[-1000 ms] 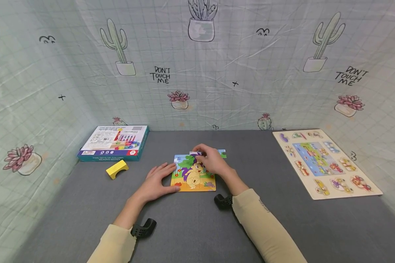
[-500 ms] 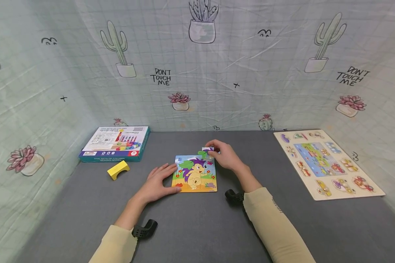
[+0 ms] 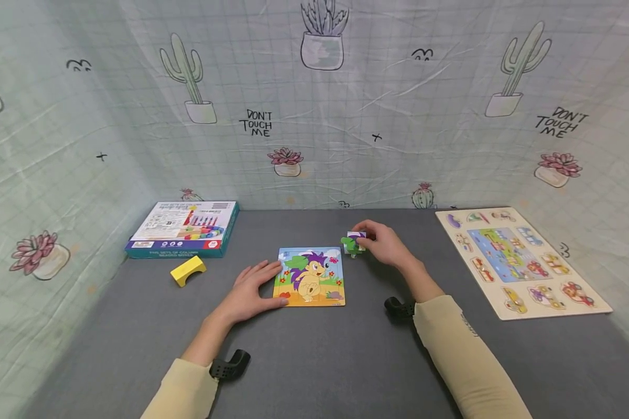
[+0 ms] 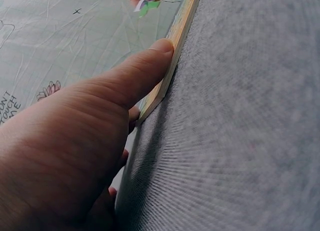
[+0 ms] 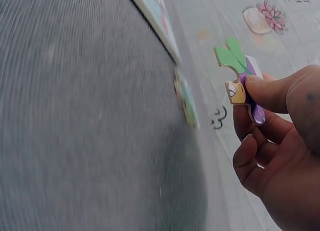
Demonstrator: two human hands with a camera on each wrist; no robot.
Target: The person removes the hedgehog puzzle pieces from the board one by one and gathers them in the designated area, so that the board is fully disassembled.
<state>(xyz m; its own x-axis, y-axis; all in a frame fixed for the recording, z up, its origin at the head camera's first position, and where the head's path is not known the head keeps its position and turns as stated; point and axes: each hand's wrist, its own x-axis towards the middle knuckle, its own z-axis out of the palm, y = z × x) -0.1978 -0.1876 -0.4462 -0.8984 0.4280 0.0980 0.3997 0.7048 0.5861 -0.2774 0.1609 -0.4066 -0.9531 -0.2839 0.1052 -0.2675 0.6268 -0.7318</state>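
Observation:
A square hedgehog jigsaw puzzle [image 3: 310, 277] lies on the grey table in the head view. My left hand [image 3: 250, 293] rests at its left side, fingers extended along the left edge and thumb on the front edge; the left wrist view shows the thumb [image 4: 142, 71] pressing the wooden rim. Off the puzzle's back right corner, my right hand [image 3: 387, 247] pinches a jigsaw piece [image 5: 239, 86] between thumb and fingers. That piece is green and purple with a cream patch showing part of an eye. Another jigsaw piece [image 5: 186, 98] lies on the table, mostly covered in the head view.
A yellow arch block [image 3: 188, 270] sits left of my left hand. Behind it lies a boxed bead set [image 3: 183, 228]. To the right is a large wooden peg puzzle board [image 3: 519, 262]. A patterned cloth [image 3: 314, 93] hangs behind and at both sides.
My right hand has lifted from the puzzle's top edge and moved right with the pinched jigsaw piece, uncovering the hedgehog picture. My left hand has stayed in place.

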